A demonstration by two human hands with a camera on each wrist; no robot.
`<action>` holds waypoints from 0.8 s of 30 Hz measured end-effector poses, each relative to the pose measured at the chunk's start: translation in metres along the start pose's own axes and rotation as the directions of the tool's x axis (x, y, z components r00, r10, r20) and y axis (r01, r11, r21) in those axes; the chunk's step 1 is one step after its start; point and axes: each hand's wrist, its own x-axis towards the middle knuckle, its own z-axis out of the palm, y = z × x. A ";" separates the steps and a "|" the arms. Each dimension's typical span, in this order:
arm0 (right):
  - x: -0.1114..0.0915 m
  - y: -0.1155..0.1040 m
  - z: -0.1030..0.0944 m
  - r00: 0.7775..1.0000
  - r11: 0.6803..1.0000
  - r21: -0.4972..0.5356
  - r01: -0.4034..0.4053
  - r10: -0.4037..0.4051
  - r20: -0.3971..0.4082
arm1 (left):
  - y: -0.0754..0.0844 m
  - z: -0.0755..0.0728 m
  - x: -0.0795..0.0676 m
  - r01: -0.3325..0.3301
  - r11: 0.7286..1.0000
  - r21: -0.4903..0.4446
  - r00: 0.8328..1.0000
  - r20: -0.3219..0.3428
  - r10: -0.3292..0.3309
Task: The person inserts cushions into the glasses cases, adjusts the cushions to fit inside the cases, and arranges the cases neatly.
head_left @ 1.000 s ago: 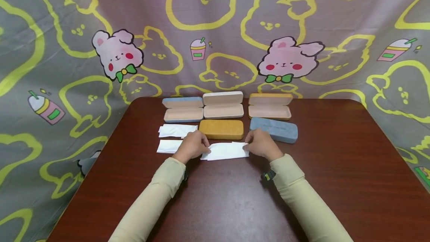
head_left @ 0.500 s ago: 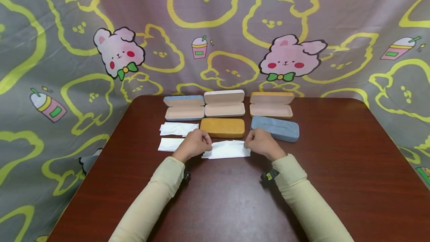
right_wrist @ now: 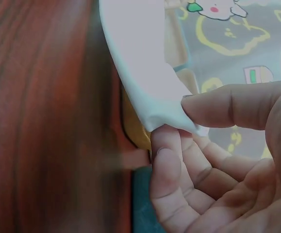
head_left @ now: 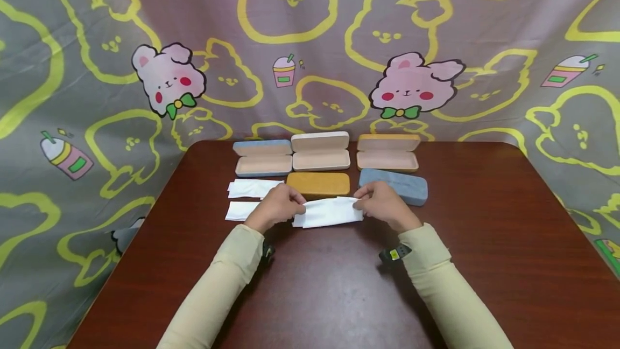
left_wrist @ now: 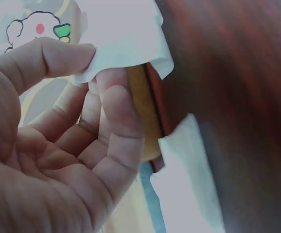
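Observation:
A folded white cloth (head_left: 329, 213) is stretched between both hands, close in front of the closed mustard glasses case (head_left: 317, 183) and overlapping its lower edge in the head view. My left hand (head_left: 278, 206) pinches the left end; in the left wrist view the thumb lies on top of the cloth (left_wrist: 121, 29) and the fingers curl beneath. At the other end, the right hand (head_left: 385, 206) pinches a corner between thumb and fingers, and the right wrist view has the cloth (right_wrist: 140, 63) bending at that grip. Behind the right hand lies a closed blue glasses case (head_left: 411, 190).
Two more folded white cloths lie at left, a farther one (head_left: 249, 188) and a nearer one (head_left: 240, 210) partly behind the left hand. Along the back stand open glasses cases: blue (head_left: 263, 165), white (head_left: 321, 160) and yellow (head_left: 387, 160). A patterned curtain (head_left: 271, 117) hangs behind the table (head_left: 508, 230).
The cloth has come up slightly and shifted a little to the right, both hands keeping hold of its ends. The right hand has turned and its fingers show more.

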 end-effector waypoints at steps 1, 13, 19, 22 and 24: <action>-0.001 -0.001 -0.002 1.000 1.000 -0.002 -0.003 0.003 0.000 | 0.002 -0.001 0.000 0.001 1.000 -0.009 1.000 0.000 -0.001; -0.004 -0.012 -0.039 0.995 0.995 -0.066 0.081 -0.084 -0.046 | 0.036 -0.001 0.021 -0.051 0.989 -0.137 0.998 0.021 0.055; -0.001 -0.012 -0.063 0.996 0.995 -0.080 0.067 -0.071 -0.048 | 0.049 -0.001 0.038 -0.018 0.968 -0.252 0.999 0.029 0.026; 0.000 -0.011 -0.073 0.997 0.996 -0.065 0.062 -0.065 -0.047 | 0.055 -0.002 0.046 -0.027 0.954 -0.299 0.999 0.022 0.035; 0.001 -0.010 -0.079 0.998 0.998 -0.046 0.051 -0.053 -0.045 | 0.059 -0.001 0.050 -0.029 0.945 -0.326 0.999 0.025 0.039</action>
